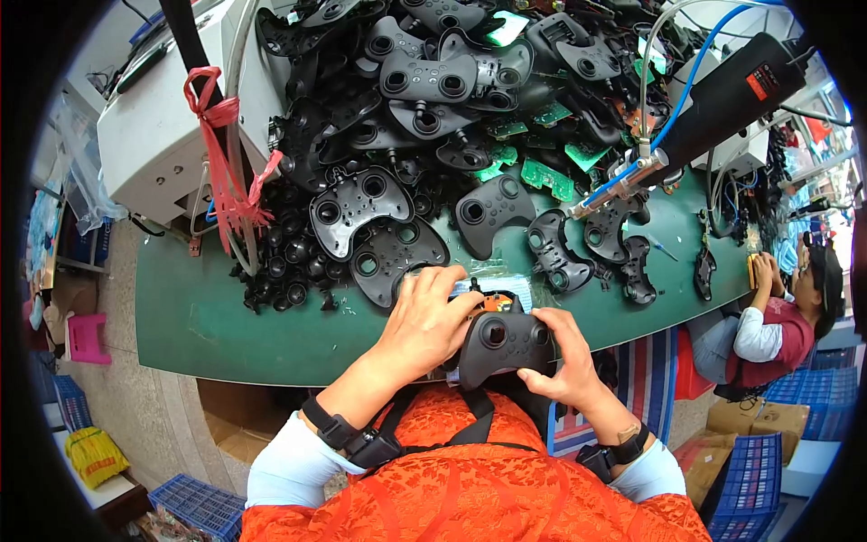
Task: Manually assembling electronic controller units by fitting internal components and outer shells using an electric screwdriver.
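A black game controller shell (510, 341) is held upright between my hands at the front edge of the green table, its button side showing. My right hand (567, 357) grips its right side, thumb low and fingers at the upper edge. Bent around its upper left side are the fingers of my left hand (429, 316); what their tips press on is partly hidden. An orange circuit board (498, 303) shows along the top behind the shell. Just beyond my left hand lies an open controller shell (397, 259), with another shell (361, 210) overlapping it.
A big heap of controller shells (429, 77) and green circuit boards (546, 178) covers the far side. Black thumbstick caps (296, 262) lie at left beside a white machine (181, 126). An electric screwdriver (722, 90) hangs at right. Another person (777, 316) sits at the right.
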`<act>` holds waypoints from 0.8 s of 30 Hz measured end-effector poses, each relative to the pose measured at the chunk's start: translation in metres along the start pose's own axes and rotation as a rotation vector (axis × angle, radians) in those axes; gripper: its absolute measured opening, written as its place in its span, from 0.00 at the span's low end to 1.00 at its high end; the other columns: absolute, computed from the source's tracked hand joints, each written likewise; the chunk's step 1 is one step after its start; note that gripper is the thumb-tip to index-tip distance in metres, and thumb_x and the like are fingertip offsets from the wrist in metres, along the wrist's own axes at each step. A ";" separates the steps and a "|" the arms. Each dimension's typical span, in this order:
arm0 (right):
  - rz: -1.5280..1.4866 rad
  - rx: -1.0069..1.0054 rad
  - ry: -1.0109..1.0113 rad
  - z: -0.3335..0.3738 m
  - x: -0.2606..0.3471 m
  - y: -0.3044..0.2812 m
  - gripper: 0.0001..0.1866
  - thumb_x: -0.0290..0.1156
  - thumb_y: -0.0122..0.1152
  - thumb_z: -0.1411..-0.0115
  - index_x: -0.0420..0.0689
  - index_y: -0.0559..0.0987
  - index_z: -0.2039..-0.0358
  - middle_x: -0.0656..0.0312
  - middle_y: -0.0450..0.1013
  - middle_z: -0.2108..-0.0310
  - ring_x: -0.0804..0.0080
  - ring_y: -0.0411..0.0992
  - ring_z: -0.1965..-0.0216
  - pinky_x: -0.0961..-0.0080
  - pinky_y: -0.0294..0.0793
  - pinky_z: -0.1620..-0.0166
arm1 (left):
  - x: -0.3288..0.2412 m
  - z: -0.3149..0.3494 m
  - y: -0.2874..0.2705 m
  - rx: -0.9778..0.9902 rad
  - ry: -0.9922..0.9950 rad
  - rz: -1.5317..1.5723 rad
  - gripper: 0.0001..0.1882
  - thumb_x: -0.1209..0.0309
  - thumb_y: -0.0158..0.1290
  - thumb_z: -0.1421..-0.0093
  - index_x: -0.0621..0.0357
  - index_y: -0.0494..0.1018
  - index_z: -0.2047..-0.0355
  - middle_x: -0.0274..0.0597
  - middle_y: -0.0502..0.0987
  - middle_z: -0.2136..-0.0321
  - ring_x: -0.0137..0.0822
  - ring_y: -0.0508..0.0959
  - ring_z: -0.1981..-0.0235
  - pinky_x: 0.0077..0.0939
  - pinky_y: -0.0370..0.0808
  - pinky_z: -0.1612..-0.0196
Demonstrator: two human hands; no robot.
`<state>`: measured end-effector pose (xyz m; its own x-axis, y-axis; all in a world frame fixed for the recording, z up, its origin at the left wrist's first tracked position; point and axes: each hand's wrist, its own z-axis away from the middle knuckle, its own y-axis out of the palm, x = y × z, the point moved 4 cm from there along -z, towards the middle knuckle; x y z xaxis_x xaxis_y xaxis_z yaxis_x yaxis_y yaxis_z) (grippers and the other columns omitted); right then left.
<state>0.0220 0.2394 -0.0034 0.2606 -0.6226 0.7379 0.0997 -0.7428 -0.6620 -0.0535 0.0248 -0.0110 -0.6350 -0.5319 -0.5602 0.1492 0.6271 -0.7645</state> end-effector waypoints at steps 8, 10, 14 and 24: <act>0.037 0.167 -0.085 -0.041 0.009 -0.002 0.42 0.35 0.75 0.57 0.40 0.68 0.41 0.49 0.65 0.43 0.49 0.65 0.42 0.58 0.65 0.39 | 0.024 0.032 -0.017 -0.187 -0.477 0.525 0.14 0.73 0.54 0.34 0.61 0.75 0.50 0.40 0.76 0.60 0.30 0.77 0.65 0.25 0.75 0.61; 0.056 0.182 -0.099 -0.046 0.009 -0.003 0.42 0.35 0.75 0.57 0.40 0.68 0.40 0.49 0.66 0.44 0.49 0.65 0.42 0.58 0.65 0.39 | 0.029 0.046 -0.011 -0.052 -0.688 0.718 0.17 0.68 0.53 0.32 0.62 0.73 0.46 0.36 0.76 0.64 0.24 0.76 0.69 0.21 0.75 0.66; 0.092 0.216 -0.098 -0.051 0.008 0.001 0.42 0.34 0.75 0.57 0.40 0.68 0.40 0.49 0.66 0.44 0.49 0.65 0.42 0.58 0.65 0.39 | 0.026 0.056 -0.004 0.115 -0.816 0.909 0.23 0.65 0.55 0.32 0.64 0.69 0.41 0.36 0.76 0.64 0.24 0.76 0.70 0.21 0.75 0.69; 0.168 0.187 -0.091 -0.051 0.010 0.008 0.42 0.34 0.75 0.59 0.38 0.69 0.41 0.49 0.66 0.44 0.49 0.66 0.43 0.57 0.66 0.40 | 0.023 0.053 0.001 0.232 -0.762 0.979 0.32 0.68 0.60 0.36 0.71 0.62 0.36 0.42 0.76 0.59 0.27 0.80 0.68 0.22 0.78 0.66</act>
<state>-0.0234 0.2147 0.0052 0.3730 -0.7025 0.6061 0.2211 -0.5672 -0.7934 -0.0280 -0.0167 -0.0412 0.4020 -0.1431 -0.9044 0.4869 0.8699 0.0787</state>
